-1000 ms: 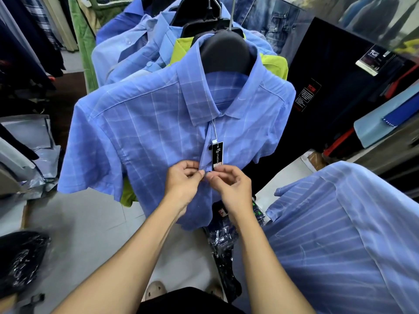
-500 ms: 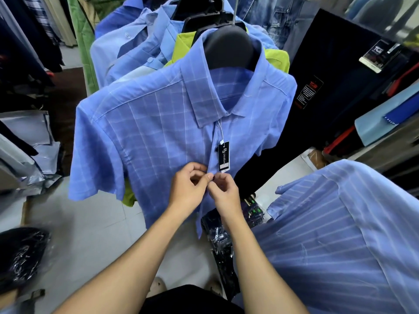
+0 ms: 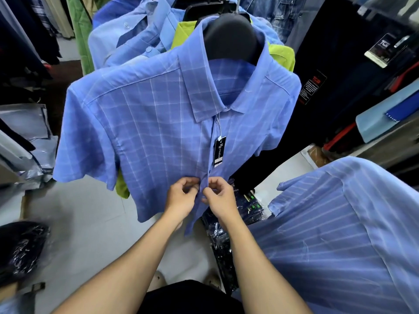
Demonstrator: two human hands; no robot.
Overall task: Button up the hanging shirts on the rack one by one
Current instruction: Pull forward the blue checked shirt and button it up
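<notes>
button: lying hidden under the curled fingertips of the left hand [image 3: 181, 196] and right hand [image 3: 218, 196], so fastened or not cannot be told
hang tag [image 3: 219, 151]: showing print too small to read fully
lime shirt [image 3: 281, 55]: hiding mostly behind the checked shirt [image 3: 145, 123]
striped shirt [image 3: 340, 234]: running off the right and bottom edges
hanger [image 3: 230, 39]: losing its hook at the top edge
</notes>
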